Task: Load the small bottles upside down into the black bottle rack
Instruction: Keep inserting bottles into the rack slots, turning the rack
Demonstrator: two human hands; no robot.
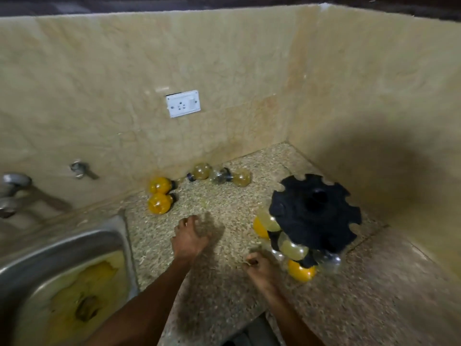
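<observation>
Your left hand (pixel 190 237) hovers over the surface (pixel 224 283), grip loosely curled and holding nothing. Your right hand (pixel 258 267) is curled tight beside the black rack (pixel 315 211); whether it holds anything I cannot tell. Loose bottles (pixel 159 194) lie near the wall.

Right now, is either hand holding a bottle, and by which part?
Left hand: nothing visible in it, fingers loosely curled over the counter. Right hand: fingers curled beside the black bottle rack; motion blur hides whether it holds anything.
</observation>
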